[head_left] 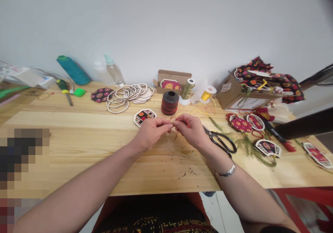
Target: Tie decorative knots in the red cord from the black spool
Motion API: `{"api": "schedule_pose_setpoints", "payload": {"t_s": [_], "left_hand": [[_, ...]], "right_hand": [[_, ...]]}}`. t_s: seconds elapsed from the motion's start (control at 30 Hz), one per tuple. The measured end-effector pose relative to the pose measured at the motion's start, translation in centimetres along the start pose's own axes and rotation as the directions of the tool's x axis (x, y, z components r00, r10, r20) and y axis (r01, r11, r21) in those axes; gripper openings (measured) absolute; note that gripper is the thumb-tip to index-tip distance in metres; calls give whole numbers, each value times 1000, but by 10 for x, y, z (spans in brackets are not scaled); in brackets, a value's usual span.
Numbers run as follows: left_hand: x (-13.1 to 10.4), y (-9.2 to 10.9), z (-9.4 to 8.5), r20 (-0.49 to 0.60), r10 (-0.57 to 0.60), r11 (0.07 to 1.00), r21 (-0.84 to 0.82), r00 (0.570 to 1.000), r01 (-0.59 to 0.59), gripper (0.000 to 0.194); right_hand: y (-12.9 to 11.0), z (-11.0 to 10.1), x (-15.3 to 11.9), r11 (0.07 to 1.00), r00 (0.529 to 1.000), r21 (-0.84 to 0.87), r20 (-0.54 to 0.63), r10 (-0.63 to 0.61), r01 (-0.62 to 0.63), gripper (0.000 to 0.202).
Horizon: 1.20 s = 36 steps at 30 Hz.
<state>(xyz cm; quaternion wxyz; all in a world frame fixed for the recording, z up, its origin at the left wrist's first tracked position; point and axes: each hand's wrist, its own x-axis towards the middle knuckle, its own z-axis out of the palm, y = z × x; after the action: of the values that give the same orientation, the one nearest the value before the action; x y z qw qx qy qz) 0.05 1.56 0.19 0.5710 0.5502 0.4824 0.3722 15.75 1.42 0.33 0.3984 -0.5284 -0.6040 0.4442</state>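
My left hand (pixel 152 132) and my right hand (pixel 192 130) meet over the table, fingertips pinched together. A thin red cord (pixel 176 136) runs between them and its end hangs below the fingers. The spool of dark red cord (pixel 170 104) stands just beyond my hands. Beside my left hand lies a patterned fabric ornament in a pale cut-out frame (pixel 142 117), partly covered by the hand. Black-handled scissors (pixel 223 141) rest near my right wrist, their blades partly hidden by it.
Pale cut-out frames (pixel 130 96) lie in a pile at the back. Green thread (pixel 187 89) and yellow thread (pixel 206 95) stand near a small open box (pixel 182 76). A cardboard box (pixel 229 91) holds patterned fabric. Finished ornaments (pixel 267 148) lie right. A screwdriver (pixel 63 89) lies left.
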Motion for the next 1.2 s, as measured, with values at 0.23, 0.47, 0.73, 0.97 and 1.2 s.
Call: {"api": "schedule_pose_setpoints", "payload": {"t_s": [0.23, 0.47, 0.73, 0.97, 1.2], "left_hand": [[-1, 1, 0, -7, -15, 999, 35, 1000, 15, 19], [-2, 3, 1, -11, 0, 998, 64, 1000, 0, 17], [3, -5, -3, -109, 3, 998, -61, 994, -10, 21], [4, -1, -2, -156, -28, 990, -143, 987, 6, 19], [2, 4, -3, -55, -173, 911, -389, 983, 138, 15]], "right_hand": [[-1, 1, 0, 1000, 1000, -6, 1, -11, 11, 15], [-3, 1, -1, 999, 1000, -43, -3, -12, 12, 14], [-3, -2, -3, 903, 978, -382, 14, -206, 196, 16], [-8, 1, -16, 655, 932, -720, -31, -362, 230, 21], [-7, 13, -30, 179, 766, -883, 257, -588, 434, 21]]}}
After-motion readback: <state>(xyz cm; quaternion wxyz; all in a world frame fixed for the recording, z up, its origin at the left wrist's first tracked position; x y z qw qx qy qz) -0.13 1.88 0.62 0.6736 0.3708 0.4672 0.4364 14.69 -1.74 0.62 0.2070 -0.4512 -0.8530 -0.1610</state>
